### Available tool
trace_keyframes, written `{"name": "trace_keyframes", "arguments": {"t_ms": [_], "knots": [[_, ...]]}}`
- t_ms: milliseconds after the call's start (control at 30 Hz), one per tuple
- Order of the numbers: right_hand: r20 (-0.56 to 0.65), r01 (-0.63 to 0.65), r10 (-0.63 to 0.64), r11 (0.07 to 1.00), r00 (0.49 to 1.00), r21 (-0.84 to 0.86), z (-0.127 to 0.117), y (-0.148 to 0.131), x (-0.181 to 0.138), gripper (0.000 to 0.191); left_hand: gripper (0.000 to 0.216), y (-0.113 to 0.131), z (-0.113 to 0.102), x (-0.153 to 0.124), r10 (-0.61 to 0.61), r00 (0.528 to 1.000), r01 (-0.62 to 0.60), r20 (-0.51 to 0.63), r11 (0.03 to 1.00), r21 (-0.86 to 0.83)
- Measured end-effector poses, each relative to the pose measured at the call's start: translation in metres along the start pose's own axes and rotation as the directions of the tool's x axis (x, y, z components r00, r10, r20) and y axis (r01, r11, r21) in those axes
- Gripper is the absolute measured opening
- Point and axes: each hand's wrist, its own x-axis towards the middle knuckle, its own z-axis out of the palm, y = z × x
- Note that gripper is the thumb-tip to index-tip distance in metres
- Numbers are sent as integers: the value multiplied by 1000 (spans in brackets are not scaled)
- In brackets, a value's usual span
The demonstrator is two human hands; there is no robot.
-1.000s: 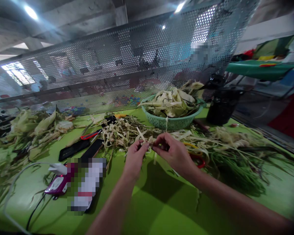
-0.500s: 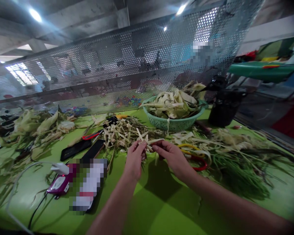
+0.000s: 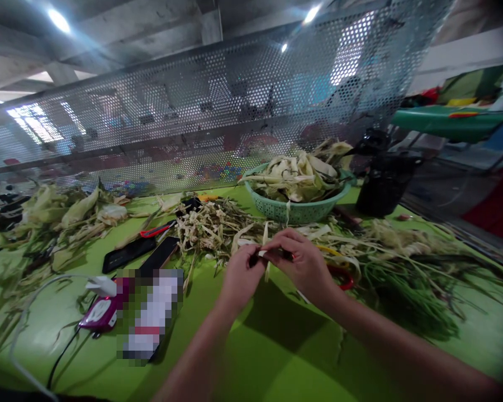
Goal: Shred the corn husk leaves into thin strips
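Note:
Above the green table [image 3: 276, 357], my left hand [image 3: 241, 276] and my right hand [image 3: 304, 262] meet, fingertips almost touching. Both pinch a pale corn husk strip [image 3: 266, 229]; its ends stick out above and below the fingers. The part between the thumbs is mostly hidden. Just behind my hands lies a heap of small knotted husk pieces [image 3: 209, 226]. Scissors with red and yellow handles [image 3: 342, 276] lie partly covered beside my right hand.
A green basket [image 3: 295, 212] full of husks stands behind, near a black jug [image 3: 379, 187]. Green fibres [image 3: 406, 304] lie right. At left are a phone [image 3: 155, 312], a purple charger [image 3: 98, 315], a red cutter [image 3: 157, 229] and more husks [image 3: 79, 209]. Perforated metal panel [image 3: 171, 134] behind.
My hands have drawn closer together, and my right hand has turned over the strip with its knuckles raised. The crossed strip ends that spread above my fingers now stand more upright.

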Motion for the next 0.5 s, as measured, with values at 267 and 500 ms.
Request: {"name": "trace_keyframes", "arguments": {"t_ms": [267, 500], "knots": [[27, -296, 297, 933, 955, 204, 1, 10, 4, 26, 12, 7, 2, -3, 60, 998, -62, 19, 995, 82], [162, -430, 413, 716, 896, 551, 3, 1, 6, 23, 20, 16, 2, -3, -110, 986, 139, 123, 957, -255]]}}
